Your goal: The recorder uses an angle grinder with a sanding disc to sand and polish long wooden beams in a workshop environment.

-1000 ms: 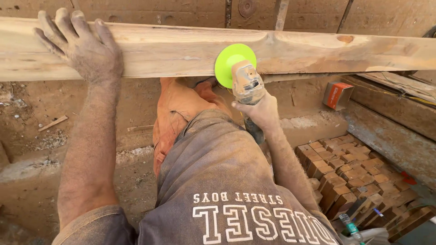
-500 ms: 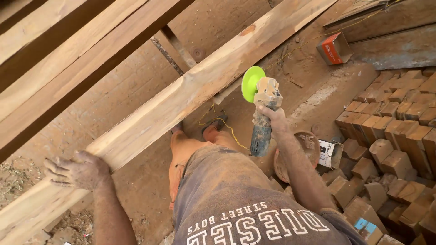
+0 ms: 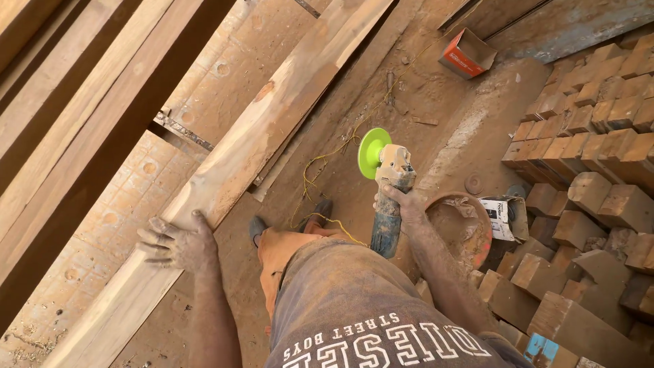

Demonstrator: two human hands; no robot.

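Note:
My left hand (image 3: 176,242) lies flat, fingers spread, on a long pale wooden plank (image 3: 262,129) that runs diagonally from lower left to upper right. My right hand (image 3: 402,203) grips the body of a dusty angle grinder (image 3: 388,197) with a bright green disc (image 3: 372,152), held away from the plank, to its right, above the dirt floor. A yellow cord (image 3: 320,170) trails from the grinder across the ground. Both hands and forearms are coated in sawdust.
More planks and dark beams (image 3: 82,102) lie at the left. Several stacked wood blocks (image 3: 586,163) fill the right side. A round orange basin (image 3: 463,228) and a small white box (image 3: 501,211) sit beside my leg. An orange box (image 3: 466,54) lies farther off.
The view has swung, so the plank now runs diagonally. My left hand has slid down the plank towards me. The grinder has come off the plank and hangs to its right.

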